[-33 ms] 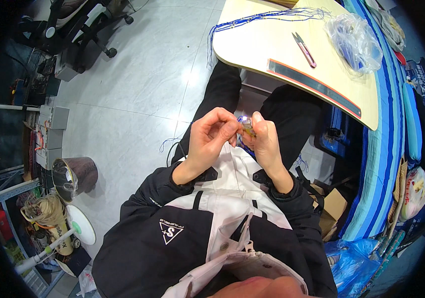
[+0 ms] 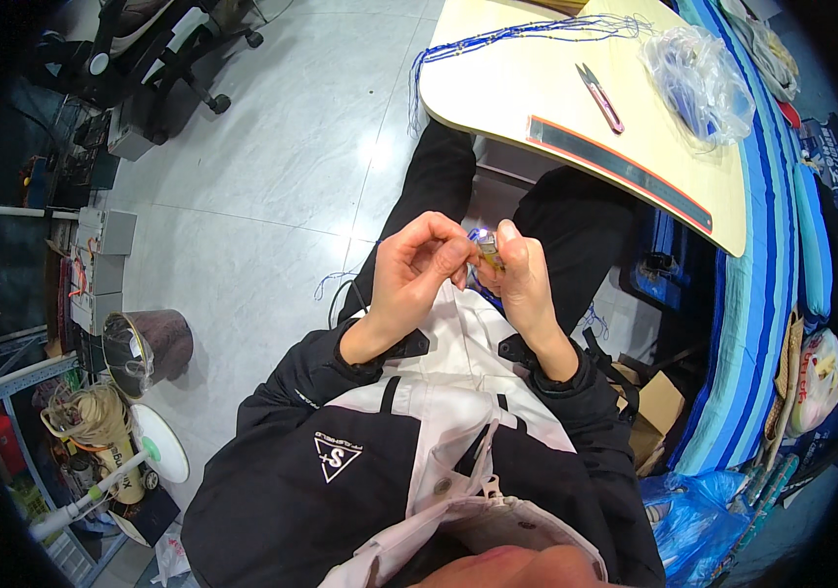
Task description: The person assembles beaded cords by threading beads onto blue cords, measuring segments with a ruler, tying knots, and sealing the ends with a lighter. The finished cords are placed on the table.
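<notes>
In the upper left of the frame a wheeled chair [image 2: 182,34] stands on pale tiled floor [image 2: 252,147], while below it, along the left edge, come stacked grey boxes [image 2: 115,235], a dark waste bin [image 2: 172,343], a coil of beige rope [image 2: 91,412] and a white disc [image 2: 170,447] on a pole. At the upper right a clear plastic bag [image 2: 698,83] lies crumpled on the counter [image 2: 527,83], beside a blue-striped cloth [image 2: 747,323] running down the right side. Toward the lower right sit an open cardboard box [image 2: 661,404] and a blue plastic bag [image 2: 693,524].
</notes>
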